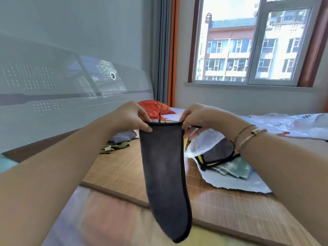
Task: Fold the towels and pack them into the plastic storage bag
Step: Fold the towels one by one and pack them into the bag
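A dark grey towel [165, 171] with a black hem hangs in the air, folded lengthwise, its lower end curling toward me. My left hand [132, 118] pinches its top left corner and my right hand [197, 118] pinches the top right corner. To the right, on the bamboo mat, lies the clear plastic storage bag [229, 181], open toward the towel. Inside it are a folded grey towel with yellow and black trim [216, 153] and a pale green folded towel [234, 170].
A folded olive green towel [115, 147] and a grey-blue cloth [122, 136] lie on the bamboo mat [113, 169] at the left. An orange bag [156, 108] sits behind them. Another plastic sheet [291, 123] lies at the far right. A headboard [53, 103] rises on the left.
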`<action>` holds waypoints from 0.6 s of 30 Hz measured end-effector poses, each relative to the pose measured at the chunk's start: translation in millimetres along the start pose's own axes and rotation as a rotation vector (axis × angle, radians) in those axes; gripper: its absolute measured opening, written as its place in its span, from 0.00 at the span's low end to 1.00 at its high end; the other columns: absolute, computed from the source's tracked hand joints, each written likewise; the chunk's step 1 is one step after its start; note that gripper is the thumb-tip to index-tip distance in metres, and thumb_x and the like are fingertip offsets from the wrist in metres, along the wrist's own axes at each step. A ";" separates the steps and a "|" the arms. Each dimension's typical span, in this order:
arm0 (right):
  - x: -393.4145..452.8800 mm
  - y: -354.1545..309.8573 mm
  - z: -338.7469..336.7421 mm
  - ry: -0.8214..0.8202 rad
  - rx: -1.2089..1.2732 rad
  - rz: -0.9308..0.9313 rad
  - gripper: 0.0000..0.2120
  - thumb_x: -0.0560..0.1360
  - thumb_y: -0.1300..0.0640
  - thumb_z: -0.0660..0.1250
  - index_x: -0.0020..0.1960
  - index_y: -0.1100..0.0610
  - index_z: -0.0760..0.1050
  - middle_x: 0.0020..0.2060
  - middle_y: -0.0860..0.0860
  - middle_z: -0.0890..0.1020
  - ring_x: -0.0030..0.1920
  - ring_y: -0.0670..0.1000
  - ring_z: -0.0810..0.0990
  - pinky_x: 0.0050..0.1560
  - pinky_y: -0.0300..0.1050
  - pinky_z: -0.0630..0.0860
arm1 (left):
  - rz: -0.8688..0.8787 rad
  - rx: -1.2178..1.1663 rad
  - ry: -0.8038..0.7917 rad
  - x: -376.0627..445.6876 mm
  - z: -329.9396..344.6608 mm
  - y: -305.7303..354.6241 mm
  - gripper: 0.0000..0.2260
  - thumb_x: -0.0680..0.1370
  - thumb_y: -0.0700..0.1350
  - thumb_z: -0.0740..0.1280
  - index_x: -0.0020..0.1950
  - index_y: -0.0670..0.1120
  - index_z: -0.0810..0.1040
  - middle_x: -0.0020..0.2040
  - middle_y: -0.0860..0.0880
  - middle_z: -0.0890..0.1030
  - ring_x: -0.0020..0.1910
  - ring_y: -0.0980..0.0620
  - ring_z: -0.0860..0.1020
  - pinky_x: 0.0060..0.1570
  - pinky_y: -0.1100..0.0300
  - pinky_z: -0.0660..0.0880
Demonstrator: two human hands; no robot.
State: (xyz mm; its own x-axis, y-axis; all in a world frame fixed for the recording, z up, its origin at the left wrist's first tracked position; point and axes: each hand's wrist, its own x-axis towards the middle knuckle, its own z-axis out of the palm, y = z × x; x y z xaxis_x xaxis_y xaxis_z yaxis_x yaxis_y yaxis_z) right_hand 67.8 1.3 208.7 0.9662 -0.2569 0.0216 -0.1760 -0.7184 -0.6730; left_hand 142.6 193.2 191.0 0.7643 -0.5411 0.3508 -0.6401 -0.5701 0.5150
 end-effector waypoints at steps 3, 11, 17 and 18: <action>32.1 -13.8 -10.3 0.316 0.115 -0.169 0.09 0.74 0.70 0.63 0.40 0.58 0.75 0.37 0.56 0.79 0.36 0.53 0.79 0.30 0.38 0.78 | 0.033 -0.017 0.309 35.1 -14.2 -1.3 0.07 0.70 0.42 0.76 0.44 0.43 0.81 0.38 0.45 0.82 0.35 0.50 0.81 0.41 0.59 0.76; 35.1 14.4 10.3 0.523 -0.002 -0.577 0.08 0.71 0.67 0.62 0.45 0.55 0.73 0.39 0.49 0.79 0.41 0.51 0.78 0.40 0.42 0.74 | 0.253 0.005 0.459 17.2 -3.1 -19.8 0.07 0.71 0.40 0.71 0.41 0.50 0.75 0.39 0.53 0.81 0.39 0.51 0.81 0.42 0.54 0.76; -4.2 96.4 91.2 0.155 -0.292 -0.430 0.07 0.68 0.58 0.65 0.46 0.51 0.74 0.40 0.47 0.75 0.51 0.50 0.71 0.51 0.48 0.72 | 0.207 0.065 -0.094 -50.7 74.3 -77.4 0.11 0.68 0.39 0.71 0.37 0.53 0.72 0.44 0.53 0.82 0.45 0.54 0.79 0.46 0.55 0.74; -12.2 105.0 102.0 0.084 -0.328 -0.385 0.07 0.68 0.54 0.66 0.45 0.47 0.74 0.41 0.47 0.74 0.52 0.49 0.68 0.52 0.47 0.71 | 0.167 0.019 -0.210 -63.4 84.0 -85.2 0.12 0.69 0.39 0.70 0.38 0.53 0.70 0.48 0.55 0.82 0.48 0.57 0.79 0.50 0.57 0.74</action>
State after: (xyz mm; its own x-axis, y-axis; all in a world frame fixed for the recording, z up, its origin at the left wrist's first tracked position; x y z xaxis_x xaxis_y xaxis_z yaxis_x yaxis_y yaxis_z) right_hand 56.8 -5.1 62.4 0.9565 0.0253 0.2908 0.1271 -0.9328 -0.3371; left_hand 142.0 224.1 59.2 0.6158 -0.7441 0.2589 -0.7591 -0.4724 0.4479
